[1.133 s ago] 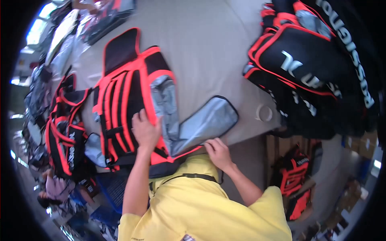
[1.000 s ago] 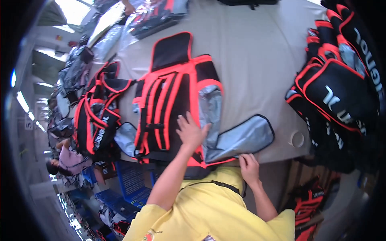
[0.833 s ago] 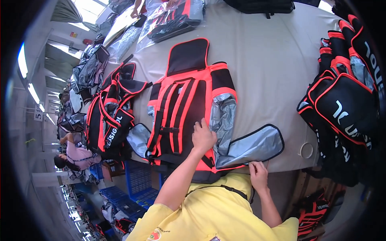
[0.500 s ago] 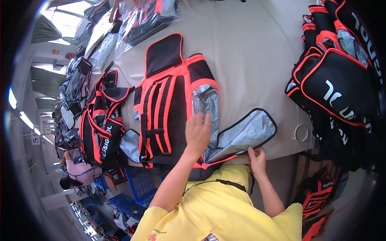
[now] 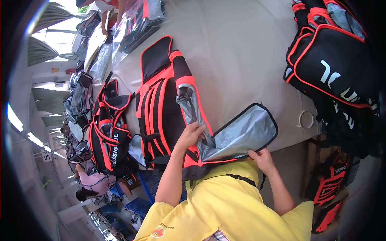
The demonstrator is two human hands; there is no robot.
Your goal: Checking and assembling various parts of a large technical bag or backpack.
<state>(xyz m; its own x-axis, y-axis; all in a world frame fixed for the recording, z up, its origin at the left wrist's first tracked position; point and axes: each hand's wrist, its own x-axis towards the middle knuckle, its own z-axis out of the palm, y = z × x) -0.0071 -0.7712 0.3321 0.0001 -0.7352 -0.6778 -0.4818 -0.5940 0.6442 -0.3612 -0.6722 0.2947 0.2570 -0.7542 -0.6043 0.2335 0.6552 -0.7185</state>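
Pale table (image 5: 241, 72) beneath it all — and my left hand (image 5: 189, 137), just off the back panel (image 5: 170, 116), curls its fingers on the side opening (image 5: 189, 105), so handling has shifted there; my right hand (image 5: 263, 160) pinches the grey flap (image 5: 245, 128). The backpack (image 5: 185, 72) lies before me — black bags (image 5: 333, 68) beyond, rightward.

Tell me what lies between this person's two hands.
In the head camera's view, the spread-out silver flap of the red-and-black backpack lies between the left hand and the right hand.
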